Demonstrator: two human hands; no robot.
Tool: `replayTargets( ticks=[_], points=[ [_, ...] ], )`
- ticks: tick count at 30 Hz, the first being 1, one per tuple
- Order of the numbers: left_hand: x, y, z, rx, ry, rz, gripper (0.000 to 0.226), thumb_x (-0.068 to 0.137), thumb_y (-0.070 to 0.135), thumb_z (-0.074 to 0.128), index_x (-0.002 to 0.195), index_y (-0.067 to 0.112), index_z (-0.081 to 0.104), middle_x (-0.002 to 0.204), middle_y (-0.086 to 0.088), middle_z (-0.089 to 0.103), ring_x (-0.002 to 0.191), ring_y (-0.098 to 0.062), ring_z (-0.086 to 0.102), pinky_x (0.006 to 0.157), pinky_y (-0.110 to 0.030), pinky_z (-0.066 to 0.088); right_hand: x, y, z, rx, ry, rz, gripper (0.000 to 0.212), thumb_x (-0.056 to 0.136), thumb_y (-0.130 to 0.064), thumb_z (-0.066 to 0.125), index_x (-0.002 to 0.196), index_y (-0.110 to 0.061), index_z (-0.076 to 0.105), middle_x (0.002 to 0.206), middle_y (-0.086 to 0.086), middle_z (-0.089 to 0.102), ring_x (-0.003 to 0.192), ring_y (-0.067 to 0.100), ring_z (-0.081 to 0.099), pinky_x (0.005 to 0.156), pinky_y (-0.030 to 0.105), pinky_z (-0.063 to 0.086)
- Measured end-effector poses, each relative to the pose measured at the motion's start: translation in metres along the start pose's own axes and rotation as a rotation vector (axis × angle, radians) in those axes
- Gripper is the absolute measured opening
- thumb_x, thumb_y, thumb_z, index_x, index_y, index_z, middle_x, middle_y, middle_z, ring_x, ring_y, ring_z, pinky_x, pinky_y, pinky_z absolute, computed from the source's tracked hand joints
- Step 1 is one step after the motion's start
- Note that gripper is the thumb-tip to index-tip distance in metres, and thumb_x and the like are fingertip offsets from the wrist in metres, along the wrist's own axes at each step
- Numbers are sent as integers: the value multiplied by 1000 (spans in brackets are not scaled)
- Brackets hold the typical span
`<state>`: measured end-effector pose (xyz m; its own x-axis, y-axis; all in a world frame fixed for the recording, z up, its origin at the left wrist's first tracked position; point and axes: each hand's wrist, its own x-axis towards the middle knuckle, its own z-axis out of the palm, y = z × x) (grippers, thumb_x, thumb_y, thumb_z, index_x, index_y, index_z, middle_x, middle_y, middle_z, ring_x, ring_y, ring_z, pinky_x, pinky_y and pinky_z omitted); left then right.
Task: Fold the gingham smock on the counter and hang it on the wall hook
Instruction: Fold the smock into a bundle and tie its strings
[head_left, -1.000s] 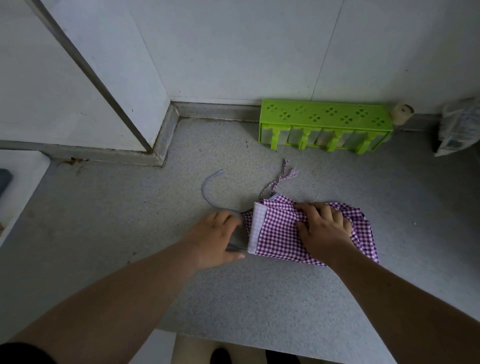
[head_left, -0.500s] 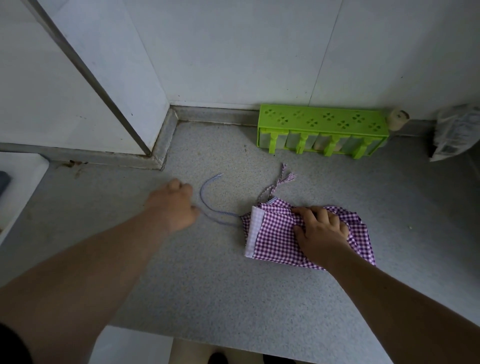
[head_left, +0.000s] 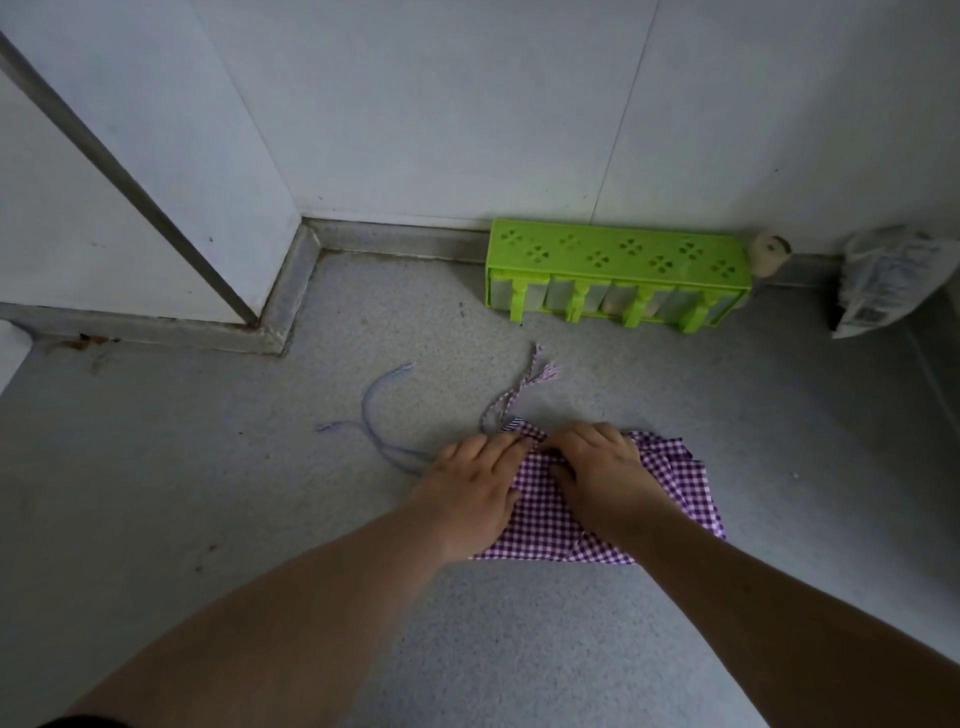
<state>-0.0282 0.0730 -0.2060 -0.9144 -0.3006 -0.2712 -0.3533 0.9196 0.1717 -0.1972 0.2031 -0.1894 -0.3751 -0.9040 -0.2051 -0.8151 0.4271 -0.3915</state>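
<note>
The purple-and-white gingham smock (head_left: 550, 525) lies folded small on the grey counter (head_left: 260, 493). My left hand (head_left: 475, 478) rests on its left part, fingers reaching to the far edge. My right hand (head_left: 597, 470) lies on its middle, fingertips bent at the same far edge beside the left hand. Whether either hand pinches the cloth is hidden by the fingers. A gingham tie (head_left: 519, 387) trails away from the far edge. A pale blue strap (head_left: 374, 431) curls out to the left on the counter. No wall hook is in view.
A green plastic rack (head_left: 618, 273) stands against the back wall, with a small beige roll (head_left: 769, 257) at its right end. A crumpled plastic packet (head_left: 883, 280) leans at the far right. White wall panels meet in a corner at the left.
My left hand has come back from the blue strap on the left and now lies on the smock beside my right hand. The white underside at the smock's left edge is now covered.
</note>
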Motion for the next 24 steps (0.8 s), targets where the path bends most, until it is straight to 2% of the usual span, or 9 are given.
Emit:
replayTargets(
  ticks=[3, 7, 10, 13, 16, 20, 22, 24],
  points=[
    [2, -4, 6, -34, 54, 1, 71, 103, 50, 21, 166, 20, 13, 167, -2, 21, 145, -25, 34, 122, -43, 32, 15, -9, -8, -49, -23, -60, 30, 106, -34, 37, 133, -36, 50, 134, -9, 54, 128, 17, 47, 112, 41, 38],
    [4, -10, 14, -107, 108, 3, 64, 102, 51, 26, 158, 20, 34, 167, -3, 23, 141, -25, 39, 120, -44, 36, 44, -24, -20, -101, -76, -178, 38, 101, -31, 42, 139, -36, 43, 135, -1, 44, 112, 23, 60, 92, 42, 56],
    [4, -13, 18, -152, 158, 21, 58, 102, 48, 34, 154, 22, 42, 164, -3, 32, 137, -25, 41, 118, -42, 37, 67, -33, -20, -226, -102, -250, 34, 101, -31, 52, 135, -32, 51, 130, 1, 43, 106, 23, 63, 80, 42, 59],
    [2, -15, 21, -190, 205, -10, 54, 101, 48, 41, 147, 21, 49, 160, -3, 39, 136, -27, 46, 115, -43, 41, 80, -34, -19, -249, -83, -243, 26, 100, -27, 55, 126, -26, 57, 123, 1, 43, 98, 23, 63, 74, 44, 59],
    [1, -14, 23, -168, 235, -16, 50, 102, 47, 42, 141, 18, 56, 152, -2, 49, 129, -25, 52, 110, -43, 46, 81, -28, -18, -288, -63, -241, 22, 101, -24, 51, 121, -21, 60, 123, 1, 44, 97, 23, 64, 71, 42, 59],
    [2, -15, 23, -135, 259, 1, 46, 101, 45, 44, 132, 15, 61, 138, -3, 55, 119, -25, 56, 103, -43, 51, 77, -23, -20, -279, -71, -239, 25, 103, -19, 46, 127, -18, 54, 128, 1, 48, 104, 21, 63, 73, 36, 53],
    [2, -16, 23, -122, 279, 9, 43, 100, 44, 45, 127, 15, 63, 133, -3, 57, 115, -25, 57, 99, -43, 53, 77, -24, -23, -275, -94, -215, 26, 105, -19, 43, 130, -18, 51, 128, 3, 54, 109, 24, 62, 79, 39, 53],
    [1, -15, 23, -108, 300, 23, 41, 100, 43, 46, 124, 15, 64, 130, -4, 58, 112, -25, 58, 97, -42, 54, 77, -24, -27, -265, -138, -165, 23, 105, -19, 42, 126, -19, 49, 119, 4, 59, 106, 26, 62, 82, 43, 55]
  ],
)
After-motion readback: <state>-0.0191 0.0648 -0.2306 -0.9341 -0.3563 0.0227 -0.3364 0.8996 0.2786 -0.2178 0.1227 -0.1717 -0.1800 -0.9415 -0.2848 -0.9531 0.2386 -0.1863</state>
